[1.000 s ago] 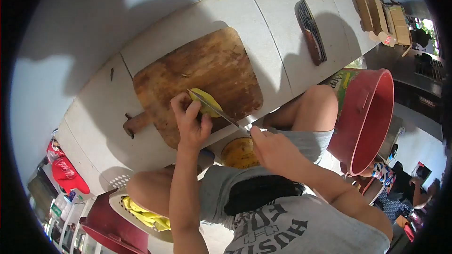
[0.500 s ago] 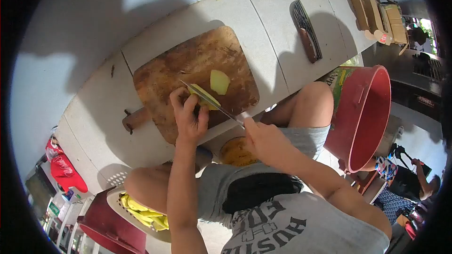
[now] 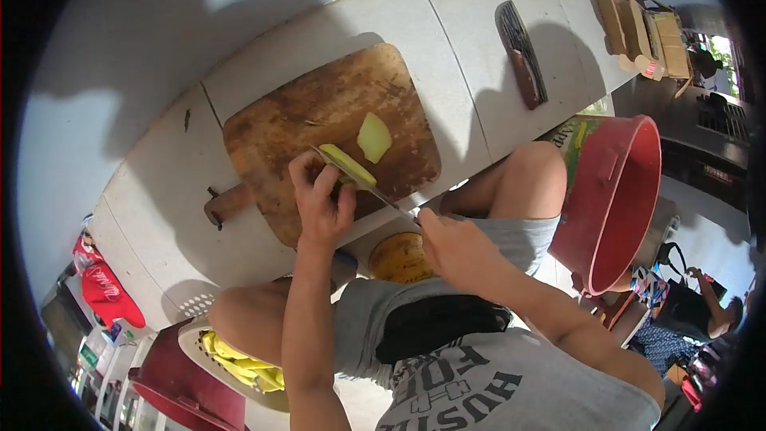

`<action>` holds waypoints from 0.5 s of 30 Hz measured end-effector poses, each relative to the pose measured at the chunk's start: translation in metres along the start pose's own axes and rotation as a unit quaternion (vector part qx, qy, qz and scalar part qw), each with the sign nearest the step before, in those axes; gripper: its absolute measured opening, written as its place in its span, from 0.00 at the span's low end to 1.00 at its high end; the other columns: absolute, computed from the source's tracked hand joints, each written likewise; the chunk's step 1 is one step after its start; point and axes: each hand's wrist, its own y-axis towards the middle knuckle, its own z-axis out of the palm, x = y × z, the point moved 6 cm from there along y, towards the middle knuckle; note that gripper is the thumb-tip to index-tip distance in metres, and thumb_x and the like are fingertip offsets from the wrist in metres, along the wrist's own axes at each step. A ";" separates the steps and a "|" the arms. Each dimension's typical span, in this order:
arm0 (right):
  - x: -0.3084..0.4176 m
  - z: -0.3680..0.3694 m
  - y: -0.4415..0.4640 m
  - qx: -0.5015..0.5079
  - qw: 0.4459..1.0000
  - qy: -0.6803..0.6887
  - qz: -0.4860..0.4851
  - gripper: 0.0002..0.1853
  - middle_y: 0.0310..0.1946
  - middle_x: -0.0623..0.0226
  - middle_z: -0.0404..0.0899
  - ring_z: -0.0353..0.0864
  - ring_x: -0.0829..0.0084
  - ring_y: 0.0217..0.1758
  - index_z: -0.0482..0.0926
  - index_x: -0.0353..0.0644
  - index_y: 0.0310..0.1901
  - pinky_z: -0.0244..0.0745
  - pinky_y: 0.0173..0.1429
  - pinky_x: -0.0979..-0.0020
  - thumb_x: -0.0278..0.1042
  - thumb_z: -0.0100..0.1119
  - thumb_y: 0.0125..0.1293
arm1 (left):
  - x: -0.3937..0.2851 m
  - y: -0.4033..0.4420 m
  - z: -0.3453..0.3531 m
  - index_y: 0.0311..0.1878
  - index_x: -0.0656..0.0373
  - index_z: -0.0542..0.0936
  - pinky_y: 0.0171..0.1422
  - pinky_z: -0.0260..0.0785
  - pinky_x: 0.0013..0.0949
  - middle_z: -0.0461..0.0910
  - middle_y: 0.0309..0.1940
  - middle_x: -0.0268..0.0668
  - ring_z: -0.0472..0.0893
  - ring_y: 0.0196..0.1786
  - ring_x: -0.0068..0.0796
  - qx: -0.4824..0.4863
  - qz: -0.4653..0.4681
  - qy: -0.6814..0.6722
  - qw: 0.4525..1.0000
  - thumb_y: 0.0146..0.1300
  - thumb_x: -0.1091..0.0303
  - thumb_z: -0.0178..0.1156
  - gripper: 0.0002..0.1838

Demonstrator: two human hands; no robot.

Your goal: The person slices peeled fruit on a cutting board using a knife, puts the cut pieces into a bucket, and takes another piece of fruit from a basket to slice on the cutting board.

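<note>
On the wooden cutting board, my left hand is closed on a yellow-green fruit piece near the board's lower edge. My right hand is wrapped round the handle of a knife, whose blade lies along the fruit piece, its tip near my left fingers. One cut slice lies flat on the board just above the blade. How deep the blade sits in the fruit is hard to tell.
A cleaver lies on the tiled surface. Below the board is a yellow container. A red tub stands at right; a basket of yellow pieces is lower left, beside another red tub. A person is at far right.
A slice has come off the fruit and now lies on the board. The knife has shifted slightly against the remaining piece, still held by my left hand.
</note>
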 end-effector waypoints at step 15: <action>-0.001 0.009 0.015 -0.034 0.999 0.019 0.030 0.10 0.26 0.46 0.79 0.82 0.42 0.30 0.66 0.38 0.47 0.77 0.34 0.45 0.28 0.55 0.69 | -0.007 0.002 -0.002 0.53 0.60 0.77 0.51 0.71 0.44 0.70 0.52 0.52 0.74 0.48 0.49 -0.014 0.010 0.011 1.000 0.57 0.73 0.64 0.19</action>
